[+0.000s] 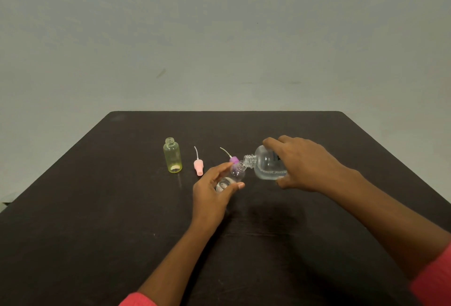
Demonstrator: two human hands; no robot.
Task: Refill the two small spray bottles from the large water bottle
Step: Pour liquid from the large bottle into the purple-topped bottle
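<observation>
My right hand (302, 161) grips the large clear water bottle (266, 163), tipped on its side with its open threaded neck pointing left. That neck touches the mouth of a small clear spray bottle (234, 176), which my left hand (212, 191) holds tilted just above the table. Some water shows inside the small bottle. A yellow spray bottle (172, 155) stands upright and uncapped at the left. A pink spray top (198, 165) with its tube lies beside it. A purple spray top (233, 159) lies behind the small clear bottle, partly hidden.
Everything sits on a dark brown table (97, 208) whose far edge meets a plain grey wall (219, 37). My red sleeves show at the bottom corners of the view.
</observation>
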